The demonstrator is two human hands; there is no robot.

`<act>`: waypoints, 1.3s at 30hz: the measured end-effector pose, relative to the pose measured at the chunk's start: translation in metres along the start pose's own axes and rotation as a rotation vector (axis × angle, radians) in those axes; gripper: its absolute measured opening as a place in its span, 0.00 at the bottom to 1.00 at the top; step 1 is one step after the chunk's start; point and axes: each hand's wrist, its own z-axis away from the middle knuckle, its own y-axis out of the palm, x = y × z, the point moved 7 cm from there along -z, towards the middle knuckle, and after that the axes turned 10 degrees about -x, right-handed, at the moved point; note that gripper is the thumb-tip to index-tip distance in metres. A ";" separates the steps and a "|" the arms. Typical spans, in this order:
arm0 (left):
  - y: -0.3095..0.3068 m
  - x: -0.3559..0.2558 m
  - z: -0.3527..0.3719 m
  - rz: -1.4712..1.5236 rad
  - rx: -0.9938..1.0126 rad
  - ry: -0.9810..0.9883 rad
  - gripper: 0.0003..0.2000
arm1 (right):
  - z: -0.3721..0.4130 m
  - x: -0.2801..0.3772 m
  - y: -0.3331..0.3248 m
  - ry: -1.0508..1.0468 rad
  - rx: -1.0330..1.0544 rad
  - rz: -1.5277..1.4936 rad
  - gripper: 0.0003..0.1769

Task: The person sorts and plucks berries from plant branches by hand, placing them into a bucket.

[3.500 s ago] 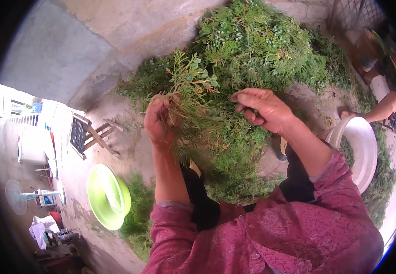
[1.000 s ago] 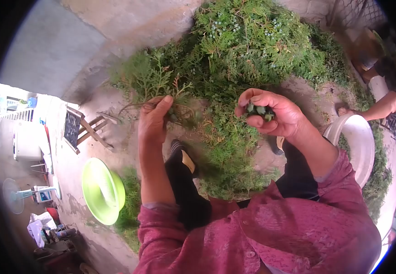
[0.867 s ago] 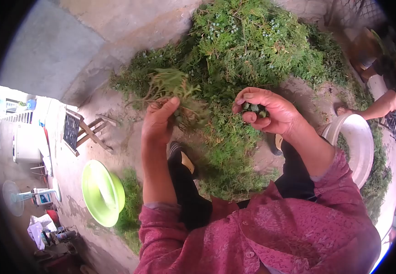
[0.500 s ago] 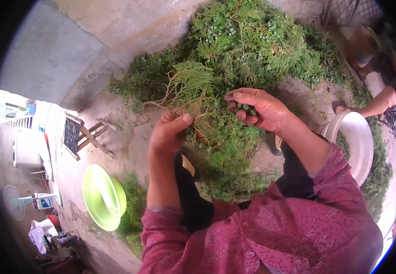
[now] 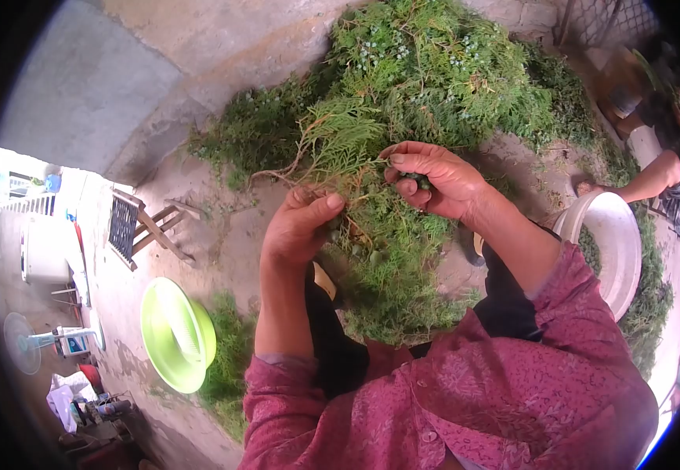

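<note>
My left hand [image 5: 301, 223] is closed on a leafy conifer branch [image 5: 344, 141], whose bare brown stem pokes out to the left above the knuckles. Just right of that branch, my right hand [image 5: 443, 182] is curled with thumb and forefinger nearly together at the foliage tips. Several small green cones [image 5: 420, 181] are cupped in its fingers; the rest of its palm is hidden. Beyond both hands rises a big heap of cut conifer branches [image 5: 442, 70], dotted with pale bluish cones. More green sprigs [image 5: 395, 290] lie on the ground between my feet.
A light green basin [image 5: 152, 337] stands at left, near a folding stool [image 5: 148, 227]. At right is a white tub [image 5: 626, 251] with green bits inside. Another person's arm [image 5: 653, 176] reaches beside it. A fan [image 5: 23, 342] stands far left.
My left hand has shifted slightly right with the branch. My right hand has moved a little up and left, and its fingers have closed in around the cones.
</note>
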 end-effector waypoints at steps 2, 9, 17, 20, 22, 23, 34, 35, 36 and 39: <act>0.002 -0.002 0.002 0.056 -0.042 -0.024 0.08 | -0.002 0.000 -0.002 0.002 -0.003 0.017 0.13; 0.000 -0.006 -0.001 0.102 -0.098 0.007 0.11 | 0.010 0.023 0.006 -0.375 -0.032 0.716 0.07; -0.028 -0.011 -0.006 0.238 -0.354 0.012 0.06 | 0.017 0.060 -0.022 -0.296 -0.024 0.184 0.09; -0.035 -0.003 -0.015 0.250 -0.345 -0.002 0.07 | 0.008 0.027 -0.011 -0.116 0.094 0.101 0.14; -0.032 -0.003 -0.017 0.250 -0.328 -0.005 0.08 | 0.000 0.004 -0.003 -0.013 0.145 0.133 0.19; -0.031 -0.002 -0.017 0.238 -0.314 -0.018 0.08 | -0.003 -0.005 0.003 0.033 0.164 0.155 0.21; -0.027 -0.004 -0.007 0.096 -0.321 0.004 0.10 | -0.014 -0.023 0.030 -0.022 0.171 0.124 0.16; -0.026 -0.006 -0.005 0.075 -0.336 0.009 0.10 | -0.016 -0.023 0.027 0.006 0.147 0.075 0.16; -0.025 -0.006 -0.005 0.078 -0.333 0.007 0.10 | -0.015 -0.022 0.026 0.005 0.144 0.077 0.16; -0.025 -0.005 -0.004 0.047 -0.313 0.019 0.08 | -0.012 -0.021 0.023 0.040 0.129 0.034 0.13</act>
